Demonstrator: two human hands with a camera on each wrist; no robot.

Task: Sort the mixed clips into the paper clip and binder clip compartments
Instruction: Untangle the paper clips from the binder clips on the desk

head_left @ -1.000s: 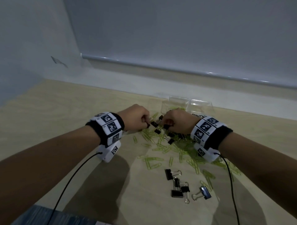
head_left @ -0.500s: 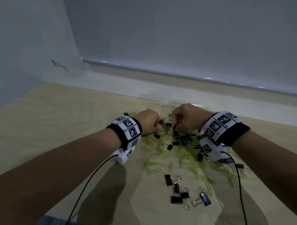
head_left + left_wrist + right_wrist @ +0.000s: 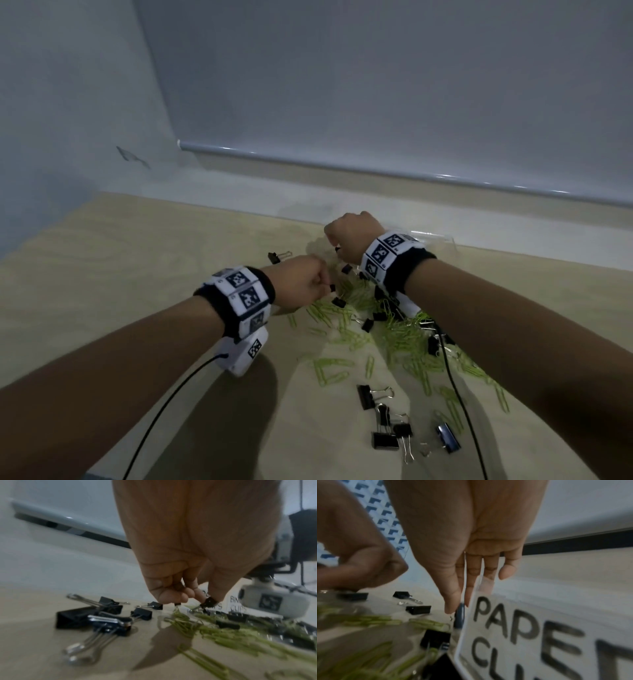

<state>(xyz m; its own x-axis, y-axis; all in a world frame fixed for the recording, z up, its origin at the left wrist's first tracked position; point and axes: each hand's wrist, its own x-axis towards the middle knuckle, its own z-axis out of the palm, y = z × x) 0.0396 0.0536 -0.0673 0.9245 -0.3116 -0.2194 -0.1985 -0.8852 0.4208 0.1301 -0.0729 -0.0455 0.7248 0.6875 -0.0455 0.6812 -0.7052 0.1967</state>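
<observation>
Green paper clips (image 3: 394,330) and small black binder clips lie mixed in a pile on the wooden table. My left hand (image 3: 325,286) hovers at the pile's left edge and pinches a small black binder clip (image 3: 208,602) between thumb and fingertip. My right hand (image 3: 337,245) is farther back, by the left end of the clear container (image 3: 442,236). Its thumb and forefinger pinch a dark binder clip (image 3: 459,616) right beside the "PAPER CLIPS" label (image 3: 522,635). The "BINDER CLIPS" label (image 3: 236,605) shows behind my left fingers. The compartments' insides are hidden by my right wrist.
Several larger binder clips (image 3: 387,425) lie grouped near the table's front. One lone binder clip (image 3: 279,256) sits left of the hands. Wrist-camera cables (image 3: 455,387) trail over the pile. A low white ledge (image 3: 239,202) runs along the table's far side.
The hands, close together over the pile before, have drawn apart. My right hand has gone back toward the container with a clip; my left stays nearer with its clip.
</observation>
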